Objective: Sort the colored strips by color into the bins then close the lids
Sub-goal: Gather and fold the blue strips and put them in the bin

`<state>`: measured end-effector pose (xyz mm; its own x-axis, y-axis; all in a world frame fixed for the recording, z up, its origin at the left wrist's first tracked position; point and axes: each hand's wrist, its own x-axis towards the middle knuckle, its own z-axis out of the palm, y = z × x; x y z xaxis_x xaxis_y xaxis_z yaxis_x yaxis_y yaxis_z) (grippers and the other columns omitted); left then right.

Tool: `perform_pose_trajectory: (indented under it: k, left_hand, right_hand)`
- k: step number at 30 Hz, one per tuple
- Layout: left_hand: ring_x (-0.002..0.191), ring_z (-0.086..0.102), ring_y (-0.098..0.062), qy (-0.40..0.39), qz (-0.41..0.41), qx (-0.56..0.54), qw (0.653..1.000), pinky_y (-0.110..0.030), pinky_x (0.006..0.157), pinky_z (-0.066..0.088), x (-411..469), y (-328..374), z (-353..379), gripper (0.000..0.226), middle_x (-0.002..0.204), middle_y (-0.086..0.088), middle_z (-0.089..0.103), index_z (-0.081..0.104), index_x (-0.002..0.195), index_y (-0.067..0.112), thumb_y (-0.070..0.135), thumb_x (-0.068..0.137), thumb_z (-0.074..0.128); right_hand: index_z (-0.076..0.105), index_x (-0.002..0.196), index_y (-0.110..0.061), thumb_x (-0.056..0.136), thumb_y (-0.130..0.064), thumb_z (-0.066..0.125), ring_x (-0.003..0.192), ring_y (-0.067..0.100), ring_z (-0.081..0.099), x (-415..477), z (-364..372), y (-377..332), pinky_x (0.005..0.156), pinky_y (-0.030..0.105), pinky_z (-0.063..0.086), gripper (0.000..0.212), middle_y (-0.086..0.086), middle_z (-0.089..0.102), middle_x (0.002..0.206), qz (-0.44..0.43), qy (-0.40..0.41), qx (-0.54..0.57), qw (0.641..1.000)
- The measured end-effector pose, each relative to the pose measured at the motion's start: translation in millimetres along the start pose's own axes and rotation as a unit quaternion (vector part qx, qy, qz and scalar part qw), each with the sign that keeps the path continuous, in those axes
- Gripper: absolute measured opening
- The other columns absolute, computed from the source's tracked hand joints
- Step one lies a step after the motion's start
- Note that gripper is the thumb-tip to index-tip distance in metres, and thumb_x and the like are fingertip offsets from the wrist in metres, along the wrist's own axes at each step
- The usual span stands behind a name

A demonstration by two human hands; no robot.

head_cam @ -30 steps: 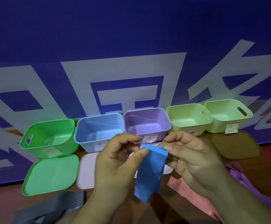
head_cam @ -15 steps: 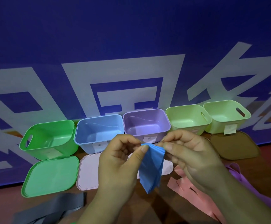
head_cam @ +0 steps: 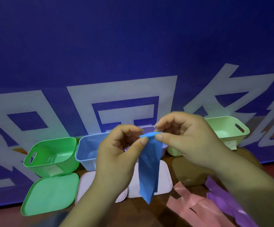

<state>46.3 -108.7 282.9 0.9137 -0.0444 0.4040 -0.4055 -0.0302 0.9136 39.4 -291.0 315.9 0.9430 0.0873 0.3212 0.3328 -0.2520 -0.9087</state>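
A folded blue strip (head_cam: 149, 167) hangs in the air in front of the bins. My left hand (head_cam: 116, 158) pinches its top edge from the left and my right hand (head_cam: 188, 140) pinches it from the right. Behind them stand a green bin (head_cam: 51, 154), a blue bin (head_cam: 87, 149), a purple bin (head_cam: 147, 128) mostly hidden by my hands, and a pale green bin (head_cam: 228, 130); another pale green bin is largely hidden behind my right hand. Pink strips (head_cam: 196, 208) and purple strips (head_cam: 226, 200) lie at the lower right.
Lids lie in front of the bins: a green lid (head_cam: 49, 194), two pale pink lids (head_cam: 87, 182) (head_cam: 164, 181) and a brown lid (head_cam: 187, 174). A blue banner wall (head_cam: 133, 54) rises right behind the bins. The table is dark wood.
Both hands have lifted the blue strip higher and toward the bins. The strip now hangs longer and straighter than before. The camera has moved closer.
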Motion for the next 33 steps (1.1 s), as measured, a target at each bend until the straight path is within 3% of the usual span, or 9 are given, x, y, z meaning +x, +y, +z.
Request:
perform_pose_trajectory:
  k: [6,9,13,16,20,24,27,33]
  left_hand:
    - [0.086,0.07,-0.01,-0.046,0.001,-0.003,0.999,-0.016,0.073,0.053,12,31,22,0.028,0.088,0.006,0.074,0.071,0.092,0.028,0.001,0.085,0.071]
    - [0.083,0.068,-0.017,-0.061,0.025,0.0,0.998,-0.022,0.074,0.055,14,47,38,0.029,0.087,0.0,0.073,0.071,0.09,0.03,0.001,0.087,0.069]
    - [0.079,0.066,-0.014,-0.066,0.063,0.016,0.996,-0.023,0.072,0.054,16,69,57,0.029,0.085,0.001,0.071,0.071,0.092,0.033,0.005,0.087,0.07]
    - [0.08,0.067,-0.01,-0.065,0.087,0.047,0.993,-0.021,0.07,0.054,16,82,70,0.034,0.085,0.007,0.072,0.072,0.089,0.039,0.005,0.086,0.072]
    - [0.077,0.068,-0.005,-0.06,0.095,0.092,0.989,-0.017,0.075,0.052,17,92,84,0.033,0.08,0.013,0.074,0.075,0.08,0.031,-0.002,0.084,0.072]
    - [0.082,0.073,-0.009,-0.055,0.084,0.111,0.989,-0.025,0.081,0.057,17,102,94,0.026,0.084,0.011,0.077,0.077,0.083,0.032,0.006,0.081,0.077]
    - [0.085,0.074,-0.016,-0.048,0.063,0.104,0.991,-0.032,0.083,0.058,20,105,100,0.025,0.086,0.003,0.078,0.078,0.087,0.031,0.008,0.077,0.081]
    - [0.082,0.074,-0.018,-0.044,0.037,0.075,0.996,-0.025,0.076,0.059,29,119,111,0.026,0.084,-0.002,0.078,0.077,0.089,0.026,0.004,0.076,0.081]
  right_hand:
    - [0.071,0.089,-0.015,0.08,0.003,0.075,0.084,0.016,0.071,7,-39,-24,0.077,0.024,0.057,0.021,0.007,0.073,0.088,-0.021,-0.024,0.006,0.999]
    - [0.071,0.091,-0.014,0.081,0.001,0.074,0.084,0.019,0.071,5,-60,-37,0.075,0.023,0.058,0.018,0.008,0.073,0.088,-0.026,-0.028,0.003,0.999]
    - [0.071,0.092,-0.01,0.082,0.002,0.073,0.081,0.027,0.071,1,-84,-49,0.075,0.032,0.062,0.015,0.014,0.072,0.088,-0.003,-0.017,0.049,0.999]
    - [0.069,0.091,-0.009,0.082,0.003,0.072,0.077,0.019,0.069,-1,-96,-53,0.07,0.028,0.06,0.015,0.013,0.073,0.085,0.024,-0.016,0.096,0.995]
    - [0.068,0.09,-0.007,0.081,0.005,0.072,0.076,0.018,0.07,-3,-113,-58,0.069,0.028,0.06,0.015,0.005,0.073,0.08,0.052,-0.014,0.129,0.99]
    - [0.068,0.088,-0.008,0.083,0.007,0.069,0.078,0.018,0.071,-4,-126,-63,0.067,0.027,0.059,0.016,0.007,0.074,0.083,0.056,-0.027,0.127,0.99]
    - [0.068,0.088,-0.01,0.084,0.006,0.069,0.079,0.017,0.072,-3,-136,-64,0.067,0.025,0.057,0.016,0.006,0.075,0.084,0.036,-0.032,0.12,0.992]
    - [0.073,0.091,-0.019,0.08,-0.004,0.077,0.088,0.018,0.073,-1,-154,-63,0.079,0.031,0.06,0.02,0.001,0.075,0.093,-0.094,-0.024,-0.004,0.995]
